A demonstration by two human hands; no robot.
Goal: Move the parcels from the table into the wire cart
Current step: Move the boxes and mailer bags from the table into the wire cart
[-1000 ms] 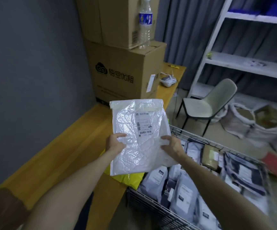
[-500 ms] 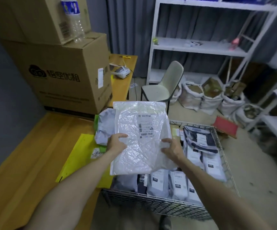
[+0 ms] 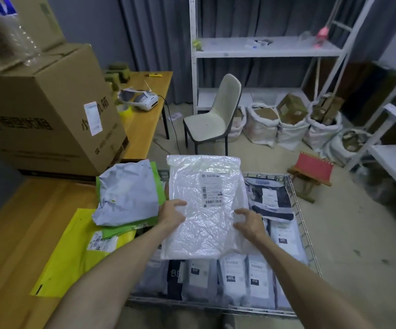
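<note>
Surroundings: wooden table on the left, big cardboard box at its back, with a blurred clear bottle standing on it. Past the box, a label printer and a yellow tape roll. On the floor beyond the cart: chair, white shelf rack, a row of filled sacks and a small red stool near the cart's far right corner. Both forearms cross the cart's near rail, and the held parcel hides the cart's middle. Wire cart sits just beside the table's right edge; can't tell if they touch. It's mostly full: a near row of grey and white bagged parcels with labels facing up, and a dark parcel lying flat at the far right. On the table, close to the cart: a grey parcel on top of a green one, with a yellow one flat underneath and nearer the camera. White parcel is held in the air over the cart, label side to the camera, its left edge just beside the grey parcel. Left hand pinches its left edge, thumb on top. Right hand has its fingers curled into the crumpled lower right edge. Both hands grip the lower half, and the label sits above and between them.
</note>
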